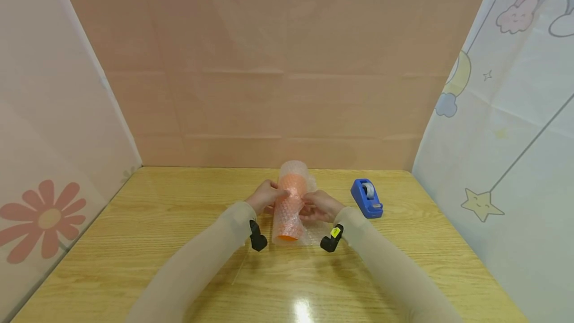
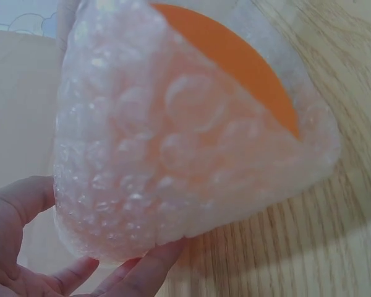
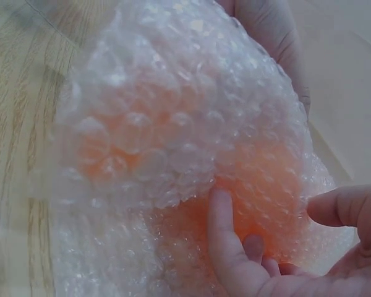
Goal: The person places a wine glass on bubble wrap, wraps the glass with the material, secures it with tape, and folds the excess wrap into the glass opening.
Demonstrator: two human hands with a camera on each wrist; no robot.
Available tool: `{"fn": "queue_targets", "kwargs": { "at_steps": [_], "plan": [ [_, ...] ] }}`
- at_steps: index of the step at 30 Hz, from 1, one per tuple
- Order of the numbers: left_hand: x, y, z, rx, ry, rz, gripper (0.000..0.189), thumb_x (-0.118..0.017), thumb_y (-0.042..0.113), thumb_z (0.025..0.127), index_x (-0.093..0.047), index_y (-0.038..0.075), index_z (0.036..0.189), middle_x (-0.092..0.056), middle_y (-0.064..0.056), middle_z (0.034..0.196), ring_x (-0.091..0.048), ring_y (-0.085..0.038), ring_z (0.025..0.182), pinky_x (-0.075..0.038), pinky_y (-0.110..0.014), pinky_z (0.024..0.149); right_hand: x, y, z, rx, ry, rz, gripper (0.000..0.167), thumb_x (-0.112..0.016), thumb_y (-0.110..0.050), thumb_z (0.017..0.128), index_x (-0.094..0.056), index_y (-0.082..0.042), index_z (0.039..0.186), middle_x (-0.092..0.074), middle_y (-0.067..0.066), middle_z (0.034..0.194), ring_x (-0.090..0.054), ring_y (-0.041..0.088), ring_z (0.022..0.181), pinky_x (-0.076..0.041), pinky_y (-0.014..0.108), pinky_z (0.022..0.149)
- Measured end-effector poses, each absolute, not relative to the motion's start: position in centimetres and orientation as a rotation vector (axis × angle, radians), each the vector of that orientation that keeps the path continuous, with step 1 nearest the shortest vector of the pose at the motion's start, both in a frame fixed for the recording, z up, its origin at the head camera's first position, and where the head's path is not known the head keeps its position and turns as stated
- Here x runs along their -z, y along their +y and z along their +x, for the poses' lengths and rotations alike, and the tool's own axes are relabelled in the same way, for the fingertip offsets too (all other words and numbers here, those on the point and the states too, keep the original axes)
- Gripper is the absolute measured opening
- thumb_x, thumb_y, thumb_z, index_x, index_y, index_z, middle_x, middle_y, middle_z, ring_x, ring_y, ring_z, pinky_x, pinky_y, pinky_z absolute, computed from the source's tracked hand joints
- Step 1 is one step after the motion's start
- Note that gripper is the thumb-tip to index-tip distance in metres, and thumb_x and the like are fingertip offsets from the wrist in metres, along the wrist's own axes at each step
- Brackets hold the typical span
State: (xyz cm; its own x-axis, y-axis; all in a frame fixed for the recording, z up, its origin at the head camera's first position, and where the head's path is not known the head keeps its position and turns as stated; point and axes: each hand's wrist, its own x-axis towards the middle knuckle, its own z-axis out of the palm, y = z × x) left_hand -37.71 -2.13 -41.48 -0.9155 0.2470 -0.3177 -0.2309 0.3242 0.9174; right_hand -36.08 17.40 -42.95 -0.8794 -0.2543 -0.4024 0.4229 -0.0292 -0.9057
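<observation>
Toward the middle of the desk (image 1: 148, 223), squarely between the left hand (image 1: 265, 197) and the right hand (image 1: 322, 205): a bubble-wrapped roll (image 1: 293, 183), lying lengthwise, with an orange core (image 2: 241, 62) showing at the near end. Runs along its long axis almost straight away from the body, toward the backdrop (image 1: 287, 64), slanting a touch to the right at the far end. Touched from both sides at about mid-length by hands set roughly opposite each other, so no nearer to one than to the other.

At the left side, gripped with thumb over the wrap and fingers reaching underneath. At the right side, held too, with thumb and bent fingers against the wrap, and with one fingertip right at the edge of an overlapping layer. No telling whether pinching that edge or only pressing on it. Hard to judge, too, whether resting fully on the desk or slightly raised.

Below the right hand, alongside the roll, a loose stretch of wrap (image 1: 316, 233). Farther right, apart from the roll and nearer to the right hand than to the left, a blue tape dispenser (image 1: 367, 202).
</observation>
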Motion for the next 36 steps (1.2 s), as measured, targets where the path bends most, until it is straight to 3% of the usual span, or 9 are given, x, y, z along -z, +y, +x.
{"fn": "queue_targets", "kwargs": {
  "at_steps": [4, 16, 28, 36],
  "plan": [
    [41.51, -2.16, -37.86, -1.616, 2.204, 0.021, 0.047, -0.068, 0.03, 0.089, -0.041, 0.006, 0.118, -0.051, -0.012, 0.112, -0.058, -0.025, 0.088, -0.051, -0.034, 0.069, 43.05, 17.15, -36.05, 1.984, 1.779, 0.211, 0.014, -0.044, -0.01, 0.099, -0.051, 0.002, 0.101, -0.045, 0.012, 0.099, -0.049, 0.019, 0.082, -0.053, 0.033, 0.073],
    [41.37, -2.21, -37.88, -1.609, 2.226, 0.051, 0.053, -0.069, 0.031, 0.088, -0.04, 0.005, 0.125, -0.053, -0.015, 0.117, -0.06, -0.028, 0.092, -0.053, -0.036, 0.071, 42.89, 17.01, -35.76, 1.991, 1.751, 0.191, 0.015, -0.04, -0.009, 0.099, -0.051, 0.002, 0.1, -0.049, 0.01, 0.094, -0.047, 0.018, 0.081, -0.052, 0.031, 0.073],
    [41.18, -2.14, -37.93, -1.608, 2.226, 0.067, 0.053, -0.068, 0.031, 0.089, -0.042, 0.007, 0.128, -0.054, -0.015, 0.12, -0.061, -0.027, 0.096, -0.054, -0.037, 0.071, 43.03, 17.28, -35.62, 1.926, 1.829, 0.13, 0.021, -0.039, -0.009, 0.1, -0.055, -0.001, 0.089, -0.052, 0.008, 0.084, -0.049, 0.018, 0.077, -0.052, 0.031, 0.07],
    [41.12, -2.05, -37.99, -1.62, 2.21, 0.062, 0.052, -0.067, 0.03, 0.09, -0.042, 0.007, 0.129, -0.054, -0.016, 0.121, -0.061, -0.028, 0.097, -0.055, -0.041, 0.076, 43.09, 17.31, -35.56, 1.939, 1.815, 0.136, 0.02, -0.041, -0.007, 0.098, -0.058, -0.001, 0.09, -0.055, 0.006, 0.084, -0.052, 0.018, 0.077, -0.052, 0.031, 0.07]
  ]
}}
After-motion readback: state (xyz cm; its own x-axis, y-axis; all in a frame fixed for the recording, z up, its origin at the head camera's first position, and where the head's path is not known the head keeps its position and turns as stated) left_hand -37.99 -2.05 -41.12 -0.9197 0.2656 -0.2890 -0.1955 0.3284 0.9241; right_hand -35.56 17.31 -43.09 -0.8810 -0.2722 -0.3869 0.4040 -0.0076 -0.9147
